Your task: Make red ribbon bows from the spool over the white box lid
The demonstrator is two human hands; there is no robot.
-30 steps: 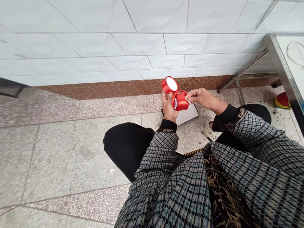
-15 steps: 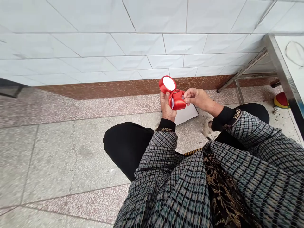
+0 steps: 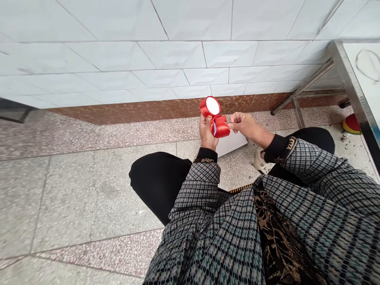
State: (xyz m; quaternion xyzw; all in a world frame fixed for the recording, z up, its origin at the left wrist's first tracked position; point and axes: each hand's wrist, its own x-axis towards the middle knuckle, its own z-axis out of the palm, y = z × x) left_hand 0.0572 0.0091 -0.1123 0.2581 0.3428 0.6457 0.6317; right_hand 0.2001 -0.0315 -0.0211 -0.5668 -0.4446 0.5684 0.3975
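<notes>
Your left hand (image 3: pixel 206 132): fingers curled and clamped on a glossy red satin ribbon coil (image 3: pixel 221 126), held above a white rectangular card (image 3: pixel 233 143) on the floor; a round red ribbon roll with a white centre (image 3: pixel 213 106) sits just above the coil, joined to it by ribbon; your right hand (image 3: pixel 243 124): fingertips (image 3: pixel 233 120) pinched together at the coil's edge, what they grip too small to tell.

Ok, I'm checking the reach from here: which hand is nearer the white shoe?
Right. The right hand is just up and left of the shoe in this view; the left hand, holding the red roll, lies farther left of it.
</notes>
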